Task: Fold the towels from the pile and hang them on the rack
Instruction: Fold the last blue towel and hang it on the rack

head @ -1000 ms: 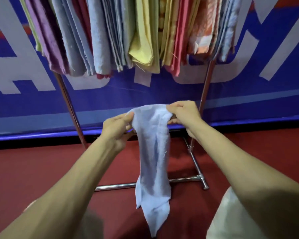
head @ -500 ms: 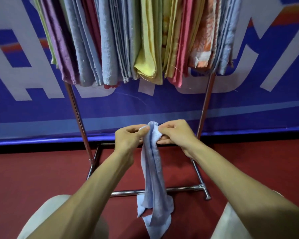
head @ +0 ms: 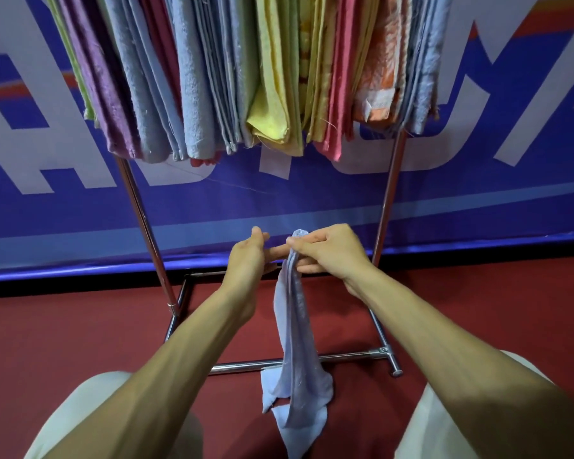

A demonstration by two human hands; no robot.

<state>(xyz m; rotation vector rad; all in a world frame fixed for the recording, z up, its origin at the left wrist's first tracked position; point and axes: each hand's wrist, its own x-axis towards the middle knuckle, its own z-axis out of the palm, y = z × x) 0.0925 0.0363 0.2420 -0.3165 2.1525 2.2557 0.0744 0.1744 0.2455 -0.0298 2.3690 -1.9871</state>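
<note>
A light blue towel (head: 295,359) hangs folded lengthwise in front of me, its lower end over the red floor. My right hand (head: 328,251) pinches its top end between thumb and fingers. My left hand (head: 249,256) is just to the left of the towel with its fingers spread, and one fingertip reaches toward the towel's top. Above, the metal rack (head: 386,207) carries several hung towels (head: 272,71) in purple, blue, yellow, pink and orange, packed side by side. The pile is out of sight.
A blue banner (head: 312,193) with large white letters stands behind the rack. The rack's base bars (head: 345,356) lie on the red floor (head: 63,342) under the hanging towel. My knees in light trousers (head: 90,415) show at the bottom left and right.
The two hands brought the towel's top corners together, folding it narrow. The left hand has let go and opened, and the right hand alone pinches the top. The view tilted down a little.
</note>
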